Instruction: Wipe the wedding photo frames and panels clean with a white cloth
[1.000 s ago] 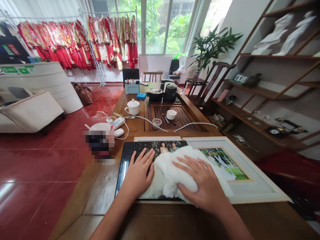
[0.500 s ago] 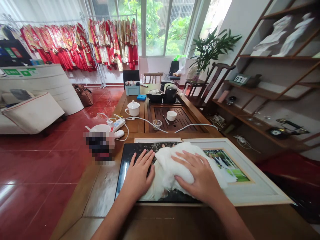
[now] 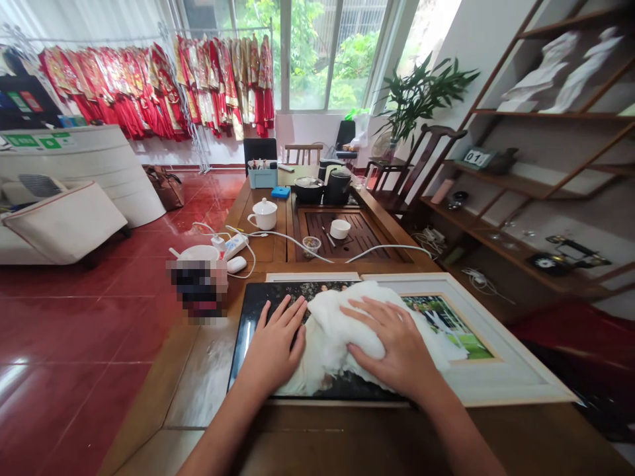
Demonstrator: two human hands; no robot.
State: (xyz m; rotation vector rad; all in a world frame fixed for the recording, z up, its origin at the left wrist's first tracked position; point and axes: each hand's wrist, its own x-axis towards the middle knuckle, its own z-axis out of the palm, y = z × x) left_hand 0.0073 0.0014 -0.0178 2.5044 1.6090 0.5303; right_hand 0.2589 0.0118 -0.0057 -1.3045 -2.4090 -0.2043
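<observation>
- While the left hand (image 3: pixel 278 340) is lying flat, fingers spread, on a dark picture (image 3: pixel 255 317), the right hand (image 3: pixel 397 347) is resting open over a bunched white cloth (image 3: pixel 337 330); how firmly its fingertips are pressing, I cannot tell.
- Across the right part of the dark picture, the cloth is lying loosely and also covering part of the photo (image 3: pixel 454 330) in the pale frame (image 3: pixel 526 370) on the right.
- Looking soft and light, the cloth is probably giving under any push; its thick middle is offering the best hold.
- Being flat and shiny, the dark picture is likely stiff, slippery and easily scratched, so its outer edges are offering the safer grip.
- Beyond the far edge, a cable (image 3: pixel 367 252) is crossing the wooden table (image 3: pixel 193 377), ready to snag anything sliding that way.
- Towards the far left, a tub (image 3: pixel 198 253), partly blurred out, and a power strip (image 3: pixel 235 246) are crowding the corner.
</observation>
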